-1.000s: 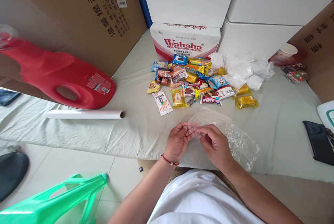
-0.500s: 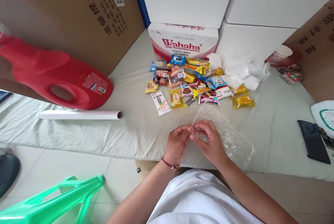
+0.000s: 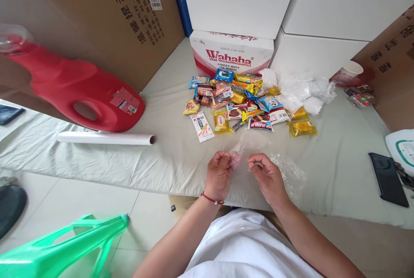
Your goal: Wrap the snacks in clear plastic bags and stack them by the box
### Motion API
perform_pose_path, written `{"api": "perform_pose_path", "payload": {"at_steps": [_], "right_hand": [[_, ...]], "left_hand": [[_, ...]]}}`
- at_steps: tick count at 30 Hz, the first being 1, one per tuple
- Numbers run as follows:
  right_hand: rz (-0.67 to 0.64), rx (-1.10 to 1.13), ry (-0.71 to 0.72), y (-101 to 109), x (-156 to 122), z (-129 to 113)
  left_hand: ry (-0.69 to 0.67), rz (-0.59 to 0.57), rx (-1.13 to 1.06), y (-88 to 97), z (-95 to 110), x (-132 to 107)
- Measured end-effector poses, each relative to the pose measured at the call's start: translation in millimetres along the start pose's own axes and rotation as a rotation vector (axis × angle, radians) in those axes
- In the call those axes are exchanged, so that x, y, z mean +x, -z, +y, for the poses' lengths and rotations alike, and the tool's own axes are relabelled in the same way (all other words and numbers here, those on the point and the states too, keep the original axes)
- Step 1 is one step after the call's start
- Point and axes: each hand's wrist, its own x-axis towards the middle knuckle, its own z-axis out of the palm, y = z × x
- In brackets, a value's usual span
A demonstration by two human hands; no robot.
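Note:
My left hand and my right hand each pinch an edge of a clear plastic bag just above the near edge of the cloth-covered surface. A small gap lies between the two hands, with thin film stretched across it. The rest of the bag lies crumpled to the right of my right hand. Beyond the hands sits a pile of wrapped snacks, several of them yellow, blue and red. A white snack packet lies at the pile's near left.
A red jug lies on its side at left, a white roll in front of it. A Wahaha carton, white boxes and crumpled white bags stand behind. A paper cup, a phone and a green stool are nearby.
My hands have drawn apart, opening the bag's edge between them. The bag has gathered closer to my right hand.

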Motion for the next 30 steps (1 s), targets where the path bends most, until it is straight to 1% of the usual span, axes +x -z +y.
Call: {"api": "perform_pose_path", "payload": {"at_steps": [3,5,8,10,12,15,18,20,22,24,27,29,30], "right_hand": [[-0.007,-0.098,0.12,-3,-3,-1],[0.047,-0.248,0.207,-6,-5,-2],[0.13,-0.45,0.319,-10,-5,-2],[0.152,-0.515,0.351,-12,-4,-1],[0.161,-0.534,0.343,-12,-3,0],[0.149,-0.444,0.283,-10,-1,4],[0.09,-0.219,0.161,-3,3,8],[0.076,-0.045,0.055,1,4,10],[0.099,0.108,-0.05,3,5,11],[0.118,0.235,-0.14,3,2,10],[0.113,0.378,-0.227,0,-7,1],[0.096,0.467,-0.302,0,-15,-9],[0.088,0.506,-0.351,2,-19,-14]], "left_hand": [[0.029,-0.054,-0.023,-5.4,2,-3],[0.038,-0.08,-0.037,-9.3,1,-7],[0.024,-0.081,-0.048,-13.5,-2,-12],[0.007,-0.081,-0.041,-15.1,-6,-14],[-0.001,-0.09,-0.024,-16.1,-9,-16],[0.004,-0.096,-0.016,-17.1,-12,-17],[0.022,-0.079,-0.049,-17.8,-12,-15],[0.04,-0.059,-0.072,-18.2,-12,-12],[0.046,-0.024,-0.078,-18.5,-13,-8],[0.032,0.044,-0.056,-18.6,-15,-3],[-0.048,0.162,0.029,-16.4,-16,6],[-0.151,0.201,0.126,-11.2,-13,12],[-0.206,0.199,0.189,-7.1,-9,14]]}}
